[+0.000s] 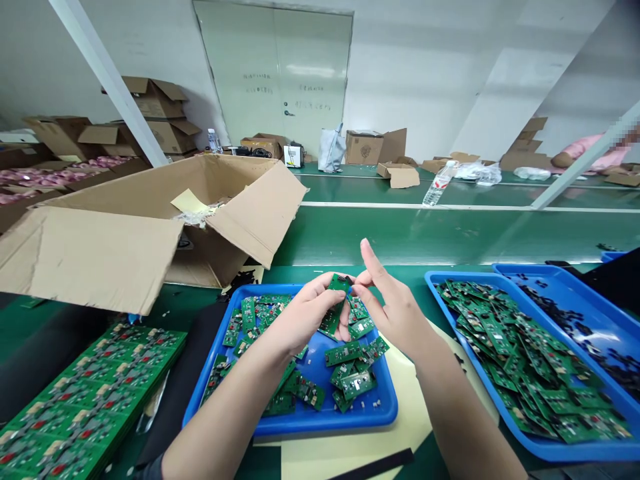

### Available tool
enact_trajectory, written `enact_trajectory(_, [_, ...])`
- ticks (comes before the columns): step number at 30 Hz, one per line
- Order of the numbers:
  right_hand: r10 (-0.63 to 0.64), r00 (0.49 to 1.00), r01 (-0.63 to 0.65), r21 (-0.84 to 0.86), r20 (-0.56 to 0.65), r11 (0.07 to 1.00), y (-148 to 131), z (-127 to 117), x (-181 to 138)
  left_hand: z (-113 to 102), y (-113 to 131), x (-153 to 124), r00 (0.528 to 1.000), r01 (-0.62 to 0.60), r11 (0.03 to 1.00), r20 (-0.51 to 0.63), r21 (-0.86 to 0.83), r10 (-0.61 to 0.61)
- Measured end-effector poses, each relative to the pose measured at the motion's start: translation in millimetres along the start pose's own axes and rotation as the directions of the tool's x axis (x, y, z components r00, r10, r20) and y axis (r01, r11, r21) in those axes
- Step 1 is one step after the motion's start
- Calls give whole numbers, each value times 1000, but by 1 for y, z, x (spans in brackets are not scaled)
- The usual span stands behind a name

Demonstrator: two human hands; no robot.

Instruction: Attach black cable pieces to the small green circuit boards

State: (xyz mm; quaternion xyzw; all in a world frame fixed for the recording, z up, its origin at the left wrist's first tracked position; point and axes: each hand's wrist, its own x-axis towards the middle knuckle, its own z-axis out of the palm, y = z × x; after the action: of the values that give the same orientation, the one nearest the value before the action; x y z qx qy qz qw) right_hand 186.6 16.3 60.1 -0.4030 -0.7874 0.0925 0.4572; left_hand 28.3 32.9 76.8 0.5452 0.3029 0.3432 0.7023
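My left hand (313, 310) is closed on a small green circuit board (340, 283), held above a blue tray (350, 421). A dark part shows at the board's upper end. My right hand (393, 310) is at the board's right edge, one digit raised and other fingertips bent in against the edge. Whatever those fingertips grip is too small to make out. Beneath my hands, several loose circuit boards (357, 383) lie in the tray, some overlapping.
On the right, one blue tray (453, 317) holds heaped boards; another blue tray (580, 283) contains small black parts. Stacked board panels (85, 407) lie at left. Behind them stands an open cardboard box (260, 213). A black strip (375, 465) lies in front. A person (585, 153) is at far right.
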Motion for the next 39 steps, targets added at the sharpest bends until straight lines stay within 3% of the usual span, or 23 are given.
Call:
enact_trajectory(13, [-102, 994, 107, -199, 38, 974, 0, 2, -1, -2, -4, 2, 1000, -12, 991, -6, 136, 13])
enact_trajectory(25, [-135, 991, 124, -299, -16, 946, -1, 8, 0, 2, -3, 1, 995, -70, 975, -50, 211, 83])
enact_trajectory(28, [-101, 994, 83, -312, -40, 946, -4, 7, 1, 4, -6, 2, 989, -101, 967, -80, 235, 123])
enact_trajectory(35, [132, 985, -161, -308, -113, 938, -17, 0, -3, 7, -6, 1, 979, -123, 965, -133, 233, 157])
enact_trajectory(39, [97, 988, -130, -293, -124, 947, -14, -4, -2, 7, -2, -2, 977, -122, 975, -148, 188, 151])
